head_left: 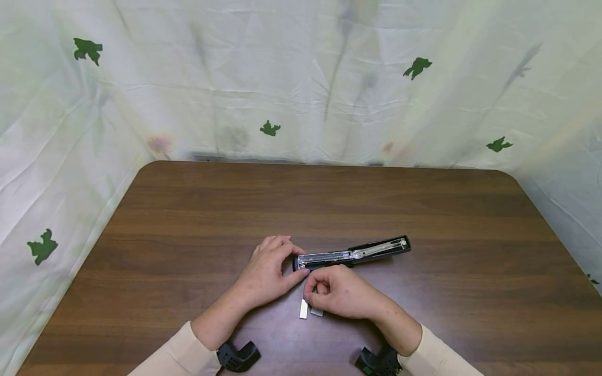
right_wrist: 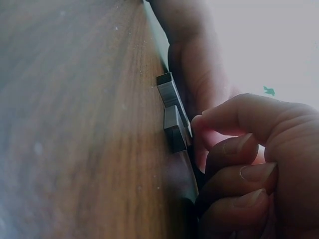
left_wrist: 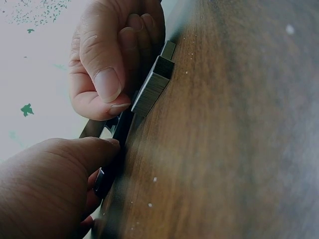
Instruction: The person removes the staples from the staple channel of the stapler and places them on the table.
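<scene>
A black stapler (head_left: 376, 250) lies opened out on the table, its metal staple channel exposed. My left hand (head_left: 270, 269) holds the stapler's left end, with the thumb on the near side and fingers on the far side. My right hand (head_left: 345, 292) is just in front of the stapler, fingers curled, thumb and index tips together; nothing shows between them. Near those fingertips lie two staple strips (head_left: 303, 309), seen larger in the left wrist view as ridged grey metal blocks (left_wrist: 151, 92). In the right wrist view the staples (right_wrist: 172, 117) sit beside the right index fingertip.
The brown wooden table (head_left: 211, 209) extends around the hands. A pale curtain (head_left: 301, 78) with green leaf shapes hangs behind it and along the sides. Black wrist devices (head_left: 238, 356) are at both cuffs.
</scene>
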Demonstrator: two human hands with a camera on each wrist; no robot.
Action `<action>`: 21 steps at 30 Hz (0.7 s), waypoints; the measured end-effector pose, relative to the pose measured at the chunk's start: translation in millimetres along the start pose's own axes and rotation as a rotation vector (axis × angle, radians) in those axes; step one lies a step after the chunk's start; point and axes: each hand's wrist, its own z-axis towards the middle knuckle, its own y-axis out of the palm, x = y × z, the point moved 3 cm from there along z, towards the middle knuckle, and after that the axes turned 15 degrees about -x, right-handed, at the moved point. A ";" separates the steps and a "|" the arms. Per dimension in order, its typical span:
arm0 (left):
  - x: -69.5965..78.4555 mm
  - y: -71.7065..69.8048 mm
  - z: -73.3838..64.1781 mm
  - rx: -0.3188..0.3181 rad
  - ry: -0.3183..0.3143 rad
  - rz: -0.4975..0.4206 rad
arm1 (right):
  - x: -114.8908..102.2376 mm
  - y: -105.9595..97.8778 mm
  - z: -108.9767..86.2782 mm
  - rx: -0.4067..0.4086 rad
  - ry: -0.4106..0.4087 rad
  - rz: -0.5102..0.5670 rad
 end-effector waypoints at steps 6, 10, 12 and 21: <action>-0.6 0.2 -0.3 0.006 0.002 0.001 | 0.3 0.7 0.5 0.002 0.005 0.015; -1.0 0.8 -0.3 0.006 0.002 0.001 | 0.3 1.0 0.4 0.002 0.014 0.036; -1.0 1.1 -0.2 0.003 0.001 0.001 | 0.3 1.0 0.2 0.004 0.017 0.046; -1.0 0.8 0.1 0.003 0.003 -0.003 | 1.3 -0.3 0.4 0.026 0.010 0.050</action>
